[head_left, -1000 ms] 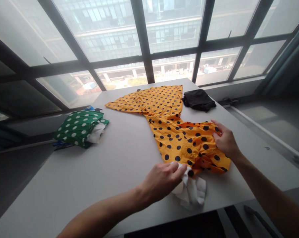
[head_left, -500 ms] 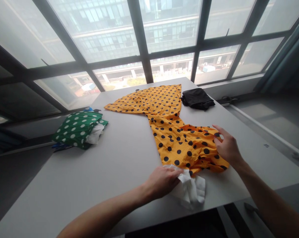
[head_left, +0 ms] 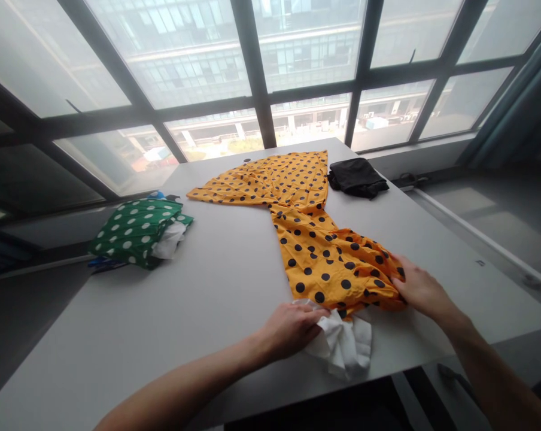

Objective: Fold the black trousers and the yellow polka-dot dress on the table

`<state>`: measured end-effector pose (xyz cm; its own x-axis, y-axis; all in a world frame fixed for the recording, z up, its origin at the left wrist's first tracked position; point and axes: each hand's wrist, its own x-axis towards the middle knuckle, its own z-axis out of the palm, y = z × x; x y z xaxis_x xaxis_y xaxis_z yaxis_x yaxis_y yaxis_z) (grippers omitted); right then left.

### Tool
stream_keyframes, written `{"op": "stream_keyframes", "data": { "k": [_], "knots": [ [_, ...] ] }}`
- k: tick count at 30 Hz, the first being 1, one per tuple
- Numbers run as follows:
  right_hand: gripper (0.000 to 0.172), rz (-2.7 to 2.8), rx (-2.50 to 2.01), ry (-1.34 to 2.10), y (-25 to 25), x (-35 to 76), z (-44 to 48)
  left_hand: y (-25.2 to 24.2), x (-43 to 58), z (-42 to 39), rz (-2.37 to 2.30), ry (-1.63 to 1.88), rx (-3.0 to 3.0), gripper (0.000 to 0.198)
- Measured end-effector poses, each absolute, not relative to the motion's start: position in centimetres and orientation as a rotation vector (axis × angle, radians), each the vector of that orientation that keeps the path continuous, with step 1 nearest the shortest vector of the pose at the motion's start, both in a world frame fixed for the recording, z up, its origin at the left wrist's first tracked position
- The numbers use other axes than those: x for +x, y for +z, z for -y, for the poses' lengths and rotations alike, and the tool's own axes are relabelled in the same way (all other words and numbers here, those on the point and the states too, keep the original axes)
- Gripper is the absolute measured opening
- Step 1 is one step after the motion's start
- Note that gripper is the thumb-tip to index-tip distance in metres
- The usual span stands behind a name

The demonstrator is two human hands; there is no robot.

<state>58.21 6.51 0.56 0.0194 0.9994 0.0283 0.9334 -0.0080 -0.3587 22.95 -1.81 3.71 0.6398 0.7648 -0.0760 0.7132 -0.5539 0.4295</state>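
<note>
A yellow dress [head_left: 315,251] with black polka dots lies spread along the white table, its flared skirt at the far end. White cloth [head_left: 349,344], like a collar or bow, sticks out at the near end. My left hand [head_left: 292,326] is closed on the edge of this white cloth, beside the dress's lower left corner. At the right side, my right hand [head_left: 418,288] grips the bunched edge of the yellow fabric, which looks like a sleeve. The fingertips of both hands are partly hidden by cloth.
A folded green cloth with white dots [head_left: 136,230] sits at the table's left edge, some white and blue fabric showing from it. Folded black cloth [head_left: 358,178] lies at the far right. A small dark round object [head_left: 247,160] is near the far edge. Windows [head_left: 310,117] stand behind the table [head_left: 234,263].
My right hand has moved down and slightly right, closing on the yellow fabric, whose right edge is now gathered and slopes downward. My left hand has stayed on the white cloth.
</note>
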Motion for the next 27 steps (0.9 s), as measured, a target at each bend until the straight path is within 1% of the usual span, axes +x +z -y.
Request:
{"op": "stream_keyframes", "data": {
  "k": [2,5,7,8,10,12,13,18,20,22,24,27],
  "knots": [
    [0.062,2.05,-1.956,0.376,0.7,58.7,-7.0,4.1,23.0,1.8,-1.141,0.167,2.447,0.032],
    [0.061,1.999,-1.958,0.287,1.9,58.5,-8.7,4.6,23.0,1.7,-1.095,0.157,2.455,0.028],
    [0.06,1.943,-1.987,0.296,2.7,57.6,-10.1,4.7,22.9,1.7,-1.083,0.156,2.456,0.028],
    [0.057,1.93,-1.978,0.342,3.0,57.1,-10.7,4.6,22.9,1.7,-1.086,0.158,2.455,0.028],
    [0.042,1.897,-1.913,0.421,3.6,56.2,-11.4,4.3,22.8,1.7,-1.102,0.164,2.453,0.03],
    [0.032,1.827,-1.823,0.401,4.6,55.7,-11.4,3.9,22.7,1.7,-1.121,0.17,2.447,0.033],
    [0.03,1.783,-1.78,0.356,5.3,55.8,-11.0,3.8,22.6,1.7,-1.125,0.173,2.443,0.034],
    [0.042,1.712,-1.702,0.12,8.2,57.8,-9.1,3.7,22.5,1.6,-1.111,0.175,2.398,0.035],
    [0.043,1.762,-1.79,0.075,7.7,58.9,-8.8,3.7,22.6,1.5,-1.117,0.172,2.383,0.036],
    [0.041,1.806,-1.933,0.085,5.9,59.9,-9.0,3.8,22.5,1.4,-1.113,0.173,2.382,0.036],
    [0.04,1.87,-2.053,0.182,3.4,60.8,-9.2,4.0,22.4,1.3,-1.089,0.178,2.393,0.036],
    [0.037,2.035,-2.04,0.395,0.6,61.7,-9.1,4.9,22.1,1.3,-1.042,0.212,2.414,0.035]
  ]
}}
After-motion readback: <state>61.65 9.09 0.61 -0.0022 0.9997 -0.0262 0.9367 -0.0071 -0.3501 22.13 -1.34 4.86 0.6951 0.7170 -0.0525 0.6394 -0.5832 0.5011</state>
